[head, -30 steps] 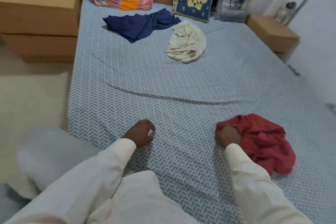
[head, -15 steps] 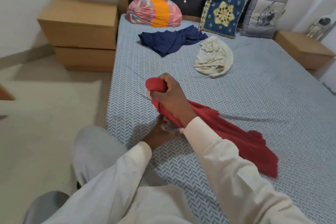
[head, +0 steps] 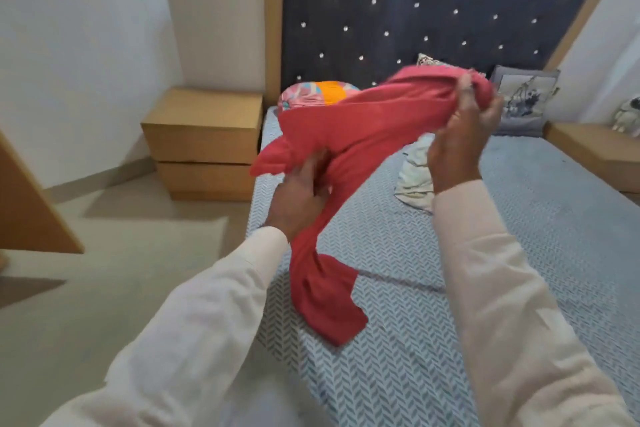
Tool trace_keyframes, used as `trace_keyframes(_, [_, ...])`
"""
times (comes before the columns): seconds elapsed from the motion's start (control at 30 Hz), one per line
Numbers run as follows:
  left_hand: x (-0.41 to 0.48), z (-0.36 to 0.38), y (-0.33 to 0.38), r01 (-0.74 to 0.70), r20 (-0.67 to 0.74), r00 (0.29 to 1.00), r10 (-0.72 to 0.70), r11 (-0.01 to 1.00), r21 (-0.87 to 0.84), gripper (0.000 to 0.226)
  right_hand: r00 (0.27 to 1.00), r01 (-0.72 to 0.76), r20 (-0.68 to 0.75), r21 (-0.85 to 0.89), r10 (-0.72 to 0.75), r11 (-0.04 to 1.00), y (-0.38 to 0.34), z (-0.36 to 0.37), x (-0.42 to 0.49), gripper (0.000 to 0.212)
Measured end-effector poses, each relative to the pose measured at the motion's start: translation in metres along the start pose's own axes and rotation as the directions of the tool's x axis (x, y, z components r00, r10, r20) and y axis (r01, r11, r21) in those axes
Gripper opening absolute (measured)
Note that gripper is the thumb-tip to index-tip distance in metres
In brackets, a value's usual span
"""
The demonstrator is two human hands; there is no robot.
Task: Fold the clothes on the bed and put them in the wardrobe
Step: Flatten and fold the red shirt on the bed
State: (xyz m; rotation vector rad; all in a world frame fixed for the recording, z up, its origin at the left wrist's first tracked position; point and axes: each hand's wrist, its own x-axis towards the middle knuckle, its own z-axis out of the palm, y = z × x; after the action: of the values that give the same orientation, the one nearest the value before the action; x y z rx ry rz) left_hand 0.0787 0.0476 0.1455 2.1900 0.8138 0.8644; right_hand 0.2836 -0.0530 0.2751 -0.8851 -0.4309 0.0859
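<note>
My red garment (head: 346, 135) hangs bunched between my hands and hides much of what lies beyond my fingers. A cream garment (head: 414, 180) shows only in part behind my right wrist, and a patterned cushion (head: 429, 61) barely peeks over the cloth. My right hand (head: 457, 146) is raised, its fingers curled tight round one twisted end. My left hand (head: 298, 198), lower, grips the cloth mid-length, fingertips buried in folds. The loose tail drops below my left wrist onto the bed (head: 519, 253), near its left edge. To the right of my hands the sheet lies open. To their left, floor runs to a nightstand (head: 204, 139).
</note>
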Motion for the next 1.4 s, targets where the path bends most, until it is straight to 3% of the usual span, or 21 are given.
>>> trace_keyframes(0.03, [-0.007, 0.009, -0.008, 0.041, 0.071, 0.996, -0.049, 0.992, 0.117, 0.048, 0.997, -0.019, -0.073, -0.041, 0.016, 0.999, 0.005, -0.024, 0.006, 0.03])
trace_keyframes(0.1, [-0.028, 0.032, -0.026, 0.099, 0.207, 0.969, -0.132, 0.981, 0.166, 0.048, 0.963, -0.105, -0.259, -0.129, 0.069, 0.986, 0.024, -0.082, 0.012, 0.037])
trace_keyframes(0.17, [-0.055, 0.059, -0.043, 0.139, 0.329, 0.922, -0.204, 0.967, 0.212, 0.049, 0.847, -0.305, -0.517, -0.288, 0.121, 0.908, 0.058, -0.157, 0.011, 0.055])
trace_keyframes(0.23, [-0.081, 0.082, -0.064, 0.152, 0.45, 0.834, -0.319, 0.917, 0.368, 0.059, 0.698, -0.612, -0.692, -0.445, 0.183, 0.653, 0.092, -0.224, -0.007, 0.071])
trace_keyframes(0.27, [-0.093, 0.092, -0.074, 0.154, 0.489, 0.776, -0.398, 0.871, 0.466, 0.068, 0.679, -0.688, -0.706, -0.517, 0.201, 0.509, 0.106, -0.251, -0.021, 0.073])
trace_keyframes(0.33, [-0.112, 0.107, -0.09, 0.161, 0.479, 0.717, -0.507, 0.788, 0.594, 0.088, 0.769, -0.638, -0.59, -0.685, 0.246, 0.352, 0.137, -0.295, -0.048, 0.073])
trace_keyframes(0.37, [-0.119, 0.113, -0.096, 0.186, 0.433, 0.733, -0.525, 0.767, 0.615, 0.094, 0.811, -0.579, -0.5, -0.759, 0.302, 0.297, 0.154, -0.311, -0.06, 0.071])
trace_keyframes(0.43, [-0.126, 0.118, -0.104, 0.344, 0.284, 0.761, -0.584, 0.734, 0.585, 0.099, 0.841, -0.448, -0.327, -0.868, 0.43, 0.215, 0.182, -0.325, -0.088, 0.067])
trace_keyframes(0.5, [-0.125, 0.118, -0.113, 0.558, 0.164, 0.711, -0.684, 0.69, 0.461, 0.098, 0.834, -0.268, -0.149, -0.951, 0.531, 0.155, 0.192, -0.315, -0.118, 0.069])
trace_keyframes(0.63, [-0.112, 0.123, -0.145, 0.752, 0.222, 0.608, -0.763, 0.642, 0.15, 0.074, 0.74, 0.055, 0.137, -0.988, 0.659, 0.144, 0.184, -0.275, -0.151, 0.08])
trace_keyframes(0.7, [-0.103, 0.136, -0.179, 0.765, 0.246, 0.616, -0.748, 0.643, 0.037, 0.066, 0.766, 0.071, 0.147, -0.987, 0.626, 0.145, 0.185, -0.262, -0.148, 0.079])
trace_keyframes(0.77, [-0.092, 0.119, -0.153, 0.725, 0.199, 0.681, -0.705, 0.686, -0.051, 0.052, 0.822, 0.061, 0.132, -0.987, 0.554, 0.146, 0.185, -0.251, -0.136, 0.07])
trace_keyframes(0.9, [-0.058, 0.073, -0.083, 0.35, -0.09, 0.928, -0.361, 0.929, -0.12, 0.011, 0.839, 0.056, 0.096, -0.994, 0.536, 0.091, 0.188, -0.232, -0.1, 0.069])
trace_keyframes(0.97, [-0.05, 0.058, -0.068, 0.144, -0.152, 0.976, -0.154, 0.986, -0.079, 0.016, 0.804, 0.05, 0.077, -0.997, 0.589, 0.061, 0.196, -0.226, -0.085, 0.081])
trace_keyframes(1.03, [-0.057, 0.056, -0.075, 0.075, -0.091, 0.993, -0.071, 0.996, 0.047, 0.016, 0.731, -0.039, -0.01, -0.999, 0.683, 0.028, 0.208, -0.225, -0.074, 0.093])
trace_keyframes(1.07, [-0.065, 0.058, -0.085, 0.114, -0.018, 0.993, -0.112, 0.985, 0.132, 0.016, 0.684, -0.083, -0.063, -0.997, 0.727, -0.009, 0.214, -0.227, -0.071, 0.093])
trace_keyframes(1.13, [-0.089, 0.06, -0.103, 0.279, 0.16, 0.932, -0.324, 0.926, 0.255, 0.025, 0.63, -0.072, -0.092, -0.996, 0.771, -0.06, 0.222, -0.233, -0.069, 0.058])
trace_keyframes(1.17, [-0.099, 0.064, -0.11, 0.352, 0.211, 0.882, -0.42, 0.888, 0.297, 0.031, 0.63, -0.038, -0.073, -0.997, 0.773, -0.063, 0.221, -0.236, -0.069, 0.037])
trace_keyframes(1.23, [-0.113, 0.071, -0.117, 0.418, 0.222, 0.839, -0.497, 0.849, 0.324, 0.047, 0.655, 0.04, -0.006, -0.998, 0.755, -0.042, 0.219, -0.242, -0.07, 0.026])
trace_keyframes(1.33, [-0.12, 0.085, -0.111, 0.387, 0.3, 0.828, -0.474, 0.87, 0.307, 0.066, 0.722, 0.177, 0.202, -0.979, 0.662, 0.105, 0.213, -0.248, -0.07, 0.025])
trace_keyframes(1.4, [-0.123, 0.093, -0.107, 0.356, 0.339, 0.824, -0.454, 0.881, 0.313, 0.072, 0.719, 0.061, 0.236, -0.959, 0.654, 0.278, 0.199, -0.243, -0.074, 0.019])
